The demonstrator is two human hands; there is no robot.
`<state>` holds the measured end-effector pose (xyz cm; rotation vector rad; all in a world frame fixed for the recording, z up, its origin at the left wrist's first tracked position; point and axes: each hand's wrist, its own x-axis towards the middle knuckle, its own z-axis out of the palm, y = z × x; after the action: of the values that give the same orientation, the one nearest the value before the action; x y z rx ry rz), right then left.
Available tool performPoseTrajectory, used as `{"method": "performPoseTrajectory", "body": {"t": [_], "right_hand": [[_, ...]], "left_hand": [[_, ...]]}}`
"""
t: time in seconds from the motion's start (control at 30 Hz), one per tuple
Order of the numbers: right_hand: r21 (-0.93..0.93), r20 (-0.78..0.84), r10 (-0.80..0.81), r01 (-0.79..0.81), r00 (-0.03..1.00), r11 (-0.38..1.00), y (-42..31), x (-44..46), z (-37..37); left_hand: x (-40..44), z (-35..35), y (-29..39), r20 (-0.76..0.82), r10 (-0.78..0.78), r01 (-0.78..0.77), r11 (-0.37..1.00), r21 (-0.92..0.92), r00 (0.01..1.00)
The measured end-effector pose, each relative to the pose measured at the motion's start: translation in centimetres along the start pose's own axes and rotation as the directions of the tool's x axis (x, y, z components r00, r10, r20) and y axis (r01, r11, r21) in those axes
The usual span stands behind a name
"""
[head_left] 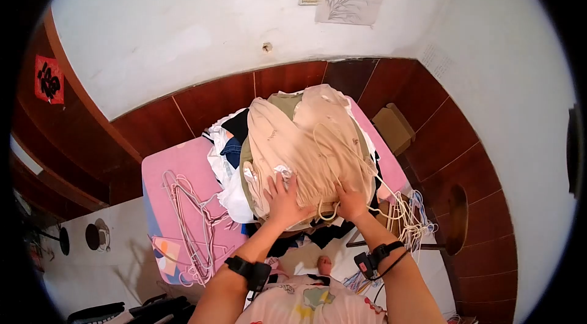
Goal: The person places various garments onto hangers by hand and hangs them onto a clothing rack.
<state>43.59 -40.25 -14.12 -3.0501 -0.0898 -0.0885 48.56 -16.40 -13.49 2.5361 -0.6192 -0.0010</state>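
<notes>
A beige garment (pixel 278 140), which looks like trousers, lies spread over a heap of clothes (pixel 229 198). On its near left part my left hand (pixel 284 201) rests with the fingers spread. My right hand (pixel 350 203) is closed at the garment's near edge, around a cream clothes hanger (pixel 328 218) lying on the cloth. Part of that hanger is hidden by the hand and fabric. Both wrists wear black straps with small devices.
The heap sits on a pink-covered surface (pixel 174 162). Several pink and white hangers (pixel 195 220) lie at its left, and a tangle of hangers (pixel 409 217) hangs at its right. A cardboard box (pixel 393 128) stands against the tiled wall (pixel 437 119).
</notes>
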Motion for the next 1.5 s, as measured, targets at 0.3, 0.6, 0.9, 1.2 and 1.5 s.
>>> {"method": "performPoseTrajectory", "body": {"t": [0.3,0.6,0.9,1.2,1.5], "right_hand": [[-0.093,-0.125,-0.059,0.048,0.99,0.995,2.2,-0.3,-1.7],[0.02,-0.194,0.067,-0.065,0.979,0.998,5.4,-4.4,-9.8],[0.219,-0.393,-0.234,0.338,0.889,0.915,8.6,-14.0,-14.6],[0.566,-0.187,-0.268,0.327,0.945,0.757,13.1,-23.9,-12.9],[0.736,0.009,-0.289,0.189,0.957,0.65,13.1,-31.5,-12.9]], "left_hand": [[-2.0,0.6,-2.0,-0.249,0.103,-0.078,0.991,0.111,0.963],[-3.2,-7.5,3.1,-0.248,-0.22,0.252,0.962,0.105,0.943],[-13.6,-13.9,13.5,-0.319,0.029,-0.054,0.996,-0.071,0.947],[-25.0,-7.0,20.7,0.149,-0.038,0.075,0.964,-0.254,0.988],[-26.5,-5.7,20.9,0.363,0.151,0.0,0.923,-0.384,0.92]]}}
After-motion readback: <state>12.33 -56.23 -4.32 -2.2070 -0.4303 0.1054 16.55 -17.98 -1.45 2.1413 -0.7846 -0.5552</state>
